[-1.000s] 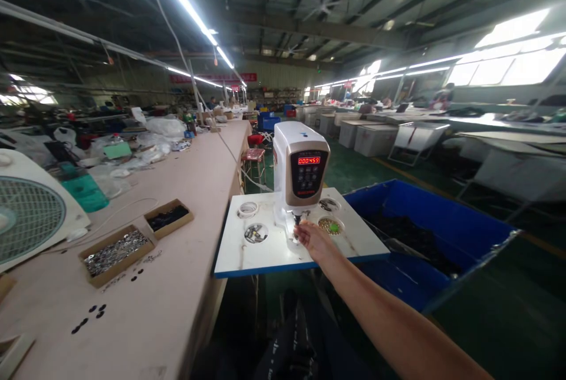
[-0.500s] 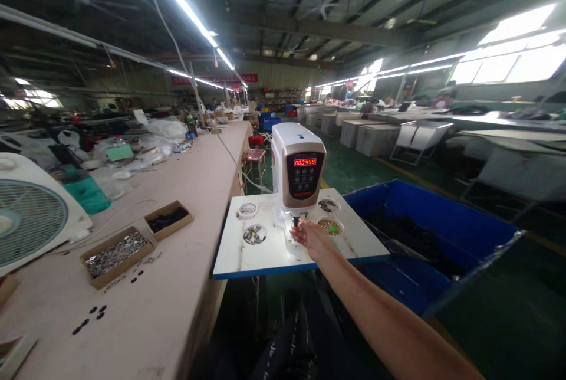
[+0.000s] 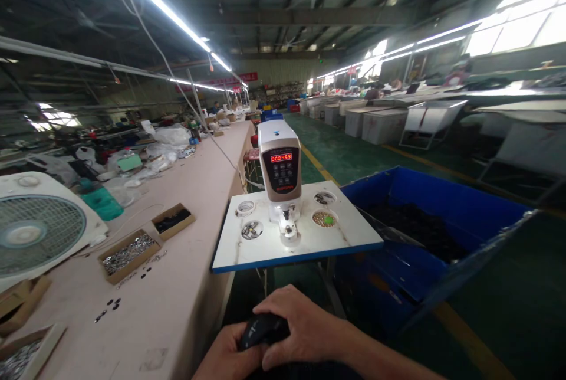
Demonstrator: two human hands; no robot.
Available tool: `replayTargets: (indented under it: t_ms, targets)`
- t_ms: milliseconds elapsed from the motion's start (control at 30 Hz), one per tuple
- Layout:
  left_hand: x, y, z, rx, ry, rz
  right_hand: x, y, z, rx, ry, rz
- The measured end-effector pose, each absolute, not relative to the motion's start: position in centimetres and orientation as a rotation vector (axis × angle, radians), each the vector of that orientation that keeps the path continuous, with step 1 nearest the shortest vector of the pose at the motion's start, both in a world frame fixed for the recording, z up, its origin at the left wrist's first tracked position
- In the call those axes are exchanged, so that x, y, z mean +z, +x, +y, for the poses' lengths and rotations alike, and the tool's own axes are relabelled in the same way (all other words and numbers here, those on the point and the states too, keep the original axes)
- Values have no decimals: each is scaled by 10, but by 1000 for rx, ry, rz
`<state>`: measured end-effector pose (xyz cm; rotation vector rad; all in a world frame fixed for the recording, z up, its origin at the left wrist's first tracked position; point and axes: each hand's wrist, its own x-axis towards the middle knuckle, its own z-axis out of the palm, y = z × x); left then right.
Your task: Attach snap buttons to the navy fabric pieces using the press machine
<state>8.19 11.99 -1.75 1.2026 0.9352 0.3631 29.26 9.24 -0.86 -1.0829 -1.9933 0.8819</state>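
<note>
Low in the view, both of my hands are closed on a dark piece of cloth (image 3: 264, 330) with small white lettering. My left hand (image 3: 232, 351) grips its left side, and my right hand (image 3: 305, 327) wraps over its right side, thumb below. Beyond them stands a white machine (image 3: 280, 161) with a red lit display, its lower tip unobstructed. Its white board (image 3: 265, 256) has round wells with small metal parts; the right front well (image 3: 325, 219) holds gold-coloured bits and a green piece.
A long table (image 3: 177, 285) on the left bears boxes of metal (image 3: 130, 255) and black parts (image 3: 173, 220), loose black discs and a fan (image 3: 35, 229). A blue bin (image 3: 481, 215) with dark material stands right of the board.
My right hand has left the machine's tip and come down to the dark cloth. My left hand has come into view, gripping it too. The view has shifted slightly.
</note>
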Motion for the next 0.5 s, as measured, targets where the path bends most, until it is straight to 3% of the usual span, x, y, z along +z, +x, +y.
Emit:
replayTargets:
  t_ms: [233,500]
  targets:
    - [8,125,141,270,1429,716,-23,332,91,1326,-1317,-1622]
    - [-10,153,172,128,1461,758,-38,353,101,1324,-1413,-1537]
